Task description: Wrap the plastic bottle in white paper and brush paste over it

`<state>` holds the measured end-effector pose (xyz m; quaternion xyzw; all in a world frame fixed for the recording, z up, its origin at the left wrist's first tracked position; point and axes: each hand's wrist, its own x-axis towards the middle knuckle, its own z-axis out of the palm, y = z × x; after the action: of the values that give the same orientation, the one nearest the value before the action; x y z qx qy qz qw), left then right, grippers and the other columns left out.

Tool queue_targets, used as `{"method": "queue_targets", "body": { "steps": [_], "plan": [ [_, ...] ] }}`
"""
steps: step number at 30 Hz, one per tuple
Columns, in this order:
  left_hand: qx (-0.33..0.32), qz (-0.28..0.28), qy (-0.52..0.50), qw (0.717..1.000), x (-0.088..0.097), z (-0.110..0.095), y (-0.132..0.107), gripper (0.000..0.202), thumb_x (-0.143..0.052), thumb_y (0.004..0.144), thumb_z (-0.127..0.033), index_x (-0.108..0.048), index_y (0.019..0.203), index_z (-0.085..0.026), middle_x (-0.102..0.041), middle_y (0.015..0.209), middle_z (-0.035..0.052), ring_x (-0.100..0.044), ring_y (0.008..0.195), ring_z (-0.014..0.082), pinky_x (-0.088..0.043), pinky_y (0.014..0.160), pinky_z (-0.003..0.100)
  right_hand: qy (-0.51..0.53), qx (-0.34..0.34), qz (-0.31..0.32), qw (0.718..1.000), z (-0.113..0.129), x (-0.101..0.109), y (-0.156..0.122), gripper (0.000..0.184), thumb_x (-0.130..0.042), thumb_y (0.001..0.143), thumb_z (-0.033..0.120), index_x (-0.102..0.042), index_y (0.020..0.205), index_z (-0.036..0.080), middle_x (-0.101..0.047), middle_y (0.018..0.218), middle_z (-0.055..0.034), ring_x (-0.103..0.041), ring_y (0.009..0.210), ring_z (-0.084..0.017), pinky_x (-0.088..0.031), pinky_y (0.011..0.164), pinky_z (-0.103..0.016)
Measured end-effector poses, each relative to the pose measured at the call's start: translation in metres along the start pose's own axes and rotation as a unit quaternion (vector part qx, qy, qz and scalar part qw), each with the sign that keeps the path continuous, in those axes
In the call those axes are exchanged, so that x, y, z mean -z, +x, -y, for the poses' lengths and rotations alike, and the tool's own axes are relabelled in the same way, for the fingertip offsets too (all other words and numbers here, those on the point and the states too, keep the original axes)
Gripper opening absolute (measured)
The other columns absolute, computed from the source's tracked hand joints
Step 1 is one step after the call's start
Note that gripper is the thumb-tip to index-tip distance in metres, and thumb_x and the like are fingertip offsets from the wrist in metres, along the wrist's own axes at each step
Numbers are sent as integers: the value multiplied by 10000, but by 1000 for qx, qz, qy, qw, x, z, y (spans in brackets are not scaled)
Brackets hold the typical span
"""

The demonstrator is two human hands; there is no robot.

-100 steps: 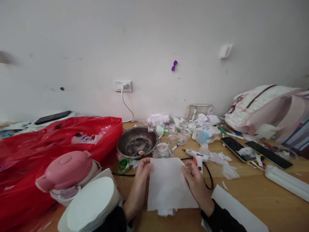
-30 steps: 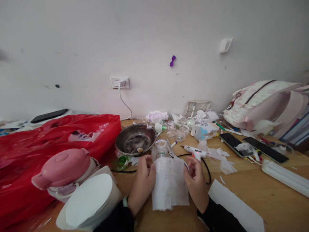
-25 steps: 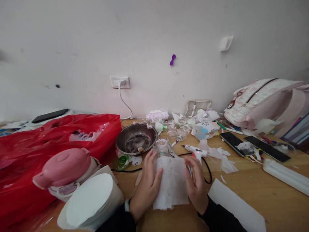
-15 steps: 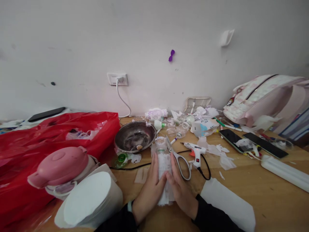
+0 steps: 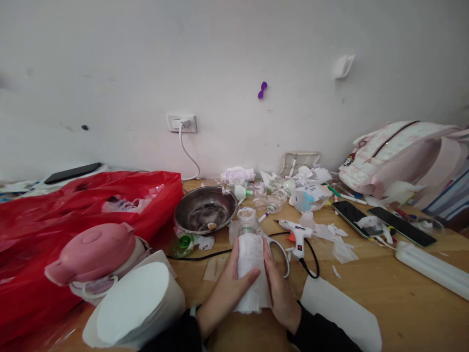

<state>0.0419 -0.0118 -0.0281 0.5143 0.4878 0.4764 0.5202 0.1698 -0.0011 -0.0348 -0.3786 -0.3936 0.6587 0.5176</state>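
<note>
Item, lower middle of the frame: one white paper wrap, curving into a tube, its ragged bottom edge flaring a little at the lower right; one clear plastic piece is showing at its upper end, how far it is running inside being hidden. Left hand: is cupping the wrap's left side, thumb lying across the front, fingers closing round the flank. Right hand: is holding the opposite side, palm and fingers closing against the paper, no gap showing. Adjacent, right of centre: scissors, grey handle loop lying beside the right hand; glue gun, resting on the table. Lower right: one flat white sheet, lying apart. Handling note, by judgement: good forming is probably asking for even, light pressure from both palms, the thumb holding the paper snug, the lower flare being drawn in square, since thin paper is likely creasing or slipping under uneven squeezing
</note>
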Motion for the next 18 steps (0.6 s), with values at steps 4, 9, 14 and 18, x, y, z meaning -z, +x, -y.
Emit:
{"method": "queue_targets", "body": {
  "steps": [4, 9, 14, 18],
  "plan": [
    [-68, 40, 28, 996, 1, -7, -9, 1018, -651, 723, -509, -31, 1461, -184, -120, 1534, 128, -101, 1400, 280, -110, 1140, 447, 98, -50, 18, 994, 10, -9, 2, 536, -515, 781, 625, -649, 1134, 245, -638, 1220, -31, -385, 1307, -258, -278, 1093, -450],
    [-111, 90, 47, 989, 3, -13, -11, 1044, -663, 711, -545, -17, 1461, -212, -72, 1543, 108, -56, 1405, 274, -85, 1141, 454, 118, -64, 11, 991, 27, -13, 3, 507, -495, 790, 620, -697, 1001, 206, -743, 917, -61, -610, 1047, -288, -468, 906, -445],
    [-125, 53, 84, 987, 1, -15, -9, 881, -608, 756, -543, -171, 1434, -187, -204, 1512, 127, -184, 1380, 273, -130, 1137, 429, 105, -43, -22, 993, 32, -8, 7, 462, -552, 727, 631, -687, 893, 221, -742, 884, -68, -639, 973, -301, -503, 826, -439],
    [-78, 7, 74, 994, 3, -13, -8, 428, -462, 850, -512, -442, 1123, -183, -542, 1157, 107, -508, 1060, 232, -412, 913, 364, 154, -64, -48, 985, 33, -5, 11, 453, -565, 719, 630, -677, 866, 217, -740, 905, -78, -639, 975, -310, -507, 805, -446]
  ]
}}
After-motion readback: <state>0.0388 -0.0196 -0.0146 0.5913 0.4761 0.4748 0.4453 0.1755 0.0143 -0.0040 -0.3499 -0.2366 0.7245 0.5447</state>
